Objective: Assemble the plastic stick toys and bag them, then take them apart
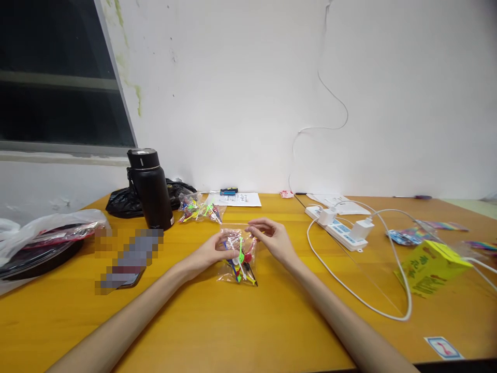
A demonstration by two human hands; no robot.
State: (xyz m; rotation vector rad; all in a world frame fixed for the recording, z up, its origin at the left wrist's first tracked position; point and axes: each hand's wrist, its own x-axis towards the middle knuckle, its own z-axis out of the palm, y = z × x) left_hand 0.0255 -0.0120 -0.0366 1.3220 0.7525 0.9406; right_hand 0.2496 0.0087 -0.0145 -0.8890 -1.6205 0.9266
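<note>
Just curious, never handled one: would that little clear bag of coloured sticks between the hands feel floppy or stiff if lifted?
Probably floppy: the clear bag is thin film, wrinkled where the left hand and right hand pinch its top. Likely light, since it holds only thin plastic sticks. Its glossy film might slip.

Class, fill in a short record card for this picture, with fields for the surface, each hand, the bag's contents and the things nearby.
surface: yellow-orange wooden table
left hand: grips the clear bag near its top left
right hand: pinches the bag's top right edge
bag contents: small coloured plastic pieces, green, red, blue, yellow
behind the hands: second bag of coloured pieces, black flask
right side: power strip with white chargers, yellow box
</note>
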